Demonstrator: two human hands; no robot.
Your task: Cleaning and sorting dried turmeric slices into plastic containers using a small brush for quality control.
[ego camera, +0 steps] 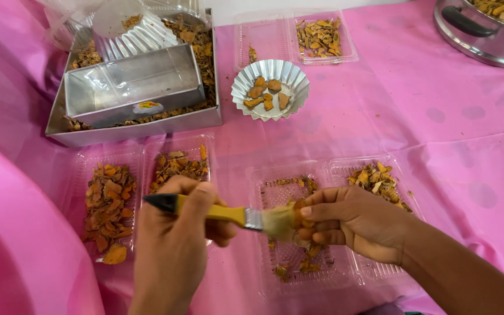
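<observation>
Over the clear plastic clamshell tray (pixel 298 256) lying open on the pink tablecloth (pixel 450 134), the left hand (pixel 173 245) is closed around the yellow handle of a small paintbrush (pixel 228 213), its black end sticking out past the knuckles, while the right hand (pixel 357 221) pinches a small orange-brown dried root piece (pixel 300 211) between thumb and fingertips, right against the pale bristles. The piece looks light, hard and brittle, with a rough, knobbly surface; a pinch across its thicker middle seems the safest hold, since thin edges would likely snap or crumble and a loose grip could let it flick away under the brush. The brush itself appears light and stiff in the handle and soft at the tip, best held near the metal ferrule for control. Crumbs and flakes lie in the tray below both hands. To the left, another clear tray (pixel 118 201) holds heaps of similar dried chips. Farther back stand a fluted foil cup (pixel 270 88) with a few cleaner pieces, a metal baking tin (pixel 132 87) inside a larger metal tray, a lidded clear box (pixel 319 38) and a steel pot (pixel 485 32) at the right corner.
</observation>
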